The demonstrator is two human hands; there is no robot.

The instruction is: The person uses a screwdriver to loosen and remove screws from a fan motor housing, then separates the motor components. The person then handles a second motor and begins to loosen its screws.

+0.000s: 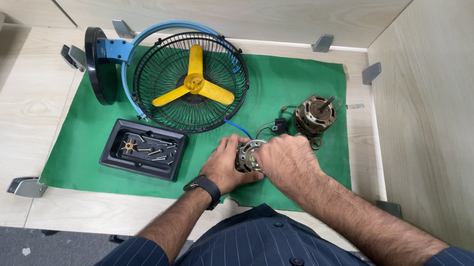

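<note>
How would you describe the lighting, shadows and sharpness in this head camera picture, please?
Head view: even, soft light with no strong glare; faint shadows lie under the fan cage and the black tray. The green mat and both hands, left hand and right hand, look sharp; straight desk edges bow slightly near the corners.

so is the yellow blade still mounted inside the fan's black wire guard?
Cannot tell if mounted. The yellow three-blade propeller lies within the black wire guard, lying flat on the green mat.
</note>
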